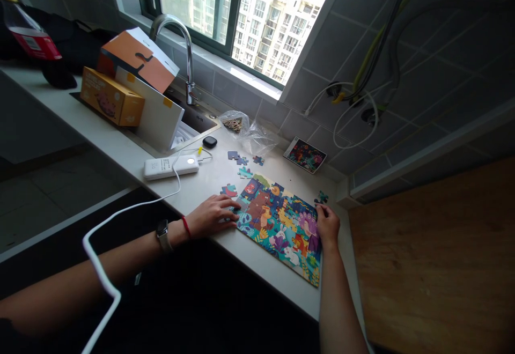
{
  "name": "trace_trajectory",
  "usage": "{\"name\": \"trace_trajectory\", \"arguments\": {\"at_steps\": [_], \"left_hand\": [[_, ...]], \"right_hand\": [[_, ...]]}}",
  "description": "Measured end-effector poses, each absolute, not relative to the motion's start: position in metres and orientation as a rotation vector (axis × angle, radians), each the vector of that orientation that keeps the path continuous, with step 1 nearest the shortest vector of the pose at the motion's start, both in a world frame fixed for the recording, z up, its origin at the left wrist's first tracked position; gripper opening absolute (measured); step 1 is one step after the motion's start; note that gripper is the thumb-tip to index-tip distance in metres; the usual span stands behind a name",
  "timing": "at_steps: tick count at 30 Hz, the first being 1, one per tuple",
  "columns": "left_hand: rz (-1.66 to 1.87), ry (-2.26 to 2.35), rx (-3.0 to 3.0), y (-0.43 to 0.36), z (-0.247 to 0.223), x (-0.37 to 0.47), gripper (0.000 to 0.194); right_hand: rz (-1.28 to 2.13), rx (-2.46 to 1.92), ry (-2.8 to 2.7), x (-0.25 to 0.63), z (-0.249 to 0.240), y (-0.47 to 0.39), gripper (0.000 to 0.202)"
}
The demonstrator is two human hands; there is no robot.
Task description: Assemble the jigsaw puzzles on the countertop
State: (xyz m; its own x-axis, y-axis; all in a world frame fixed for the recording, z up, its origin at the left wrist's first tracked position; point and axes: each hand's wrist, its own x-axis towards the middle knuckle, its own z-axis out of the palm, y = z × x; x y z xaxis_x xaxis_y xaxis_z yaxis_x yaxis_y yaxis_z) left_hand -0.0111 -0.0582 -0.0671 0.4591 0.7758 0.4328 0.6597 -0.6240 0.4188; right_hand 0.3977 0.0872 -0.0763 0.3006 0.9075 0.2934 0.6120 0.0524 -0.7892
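Observation:
A colourful animal jigsaw puzzle [277, 228], mostly joined, lies on the white counter. My left hand [213, 215] rests flat by its left edge, fingers stretched and fingertips touching the border. At the upper right corner, my right hand [329, 225] has its fingers pinched together on what looks like a small dark puzzle piece [317, 202], mostly hidden by the fingertips. Just beyond lies a loose green-and-dark piece [322, 197]. More loose pieces lie past the upper left edge: a teal piece [244, 172], a red-and-blue piece [229, 190] and several dark blue ones [241, 160].
A picture card [304, 155] leans near the tiled wall. Behind the loose pieces sits a clear plastic bag [257, 137] with brown pieces inside. A white power bank [172, 167] trails a cable, near a black case [210, 141]. Boxes [110, 96] stand by the sink tap [190, 59].

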Motion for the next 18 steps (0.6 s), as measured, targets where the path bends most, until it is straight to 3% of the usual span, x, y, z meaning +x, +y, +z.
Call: {"name": "trace_trajectory", "arguments": {"at_steps": [6, 12, 18], "left_hand": [[1.058, 1.349, 2.325, -0.052, -0.057, -0.032, 0.026], [0.849, 1.711, 2.286, -0.024, -0.063, -0.063, 0.049], [0.879, 1.654, 2.246, -0.021, -0.063, -0.058, 0.046]], "right_hand": [[0.422, -1.661, -1.401, 0.399, -0.079, 0.088, 0.055], [0.424, -1.662, -1.407, 0.401, -0.080, 0.089, 0.053], [0.421, -1.661, -1.409, 0.401, -0.079, 0.088, 0.051]]}}
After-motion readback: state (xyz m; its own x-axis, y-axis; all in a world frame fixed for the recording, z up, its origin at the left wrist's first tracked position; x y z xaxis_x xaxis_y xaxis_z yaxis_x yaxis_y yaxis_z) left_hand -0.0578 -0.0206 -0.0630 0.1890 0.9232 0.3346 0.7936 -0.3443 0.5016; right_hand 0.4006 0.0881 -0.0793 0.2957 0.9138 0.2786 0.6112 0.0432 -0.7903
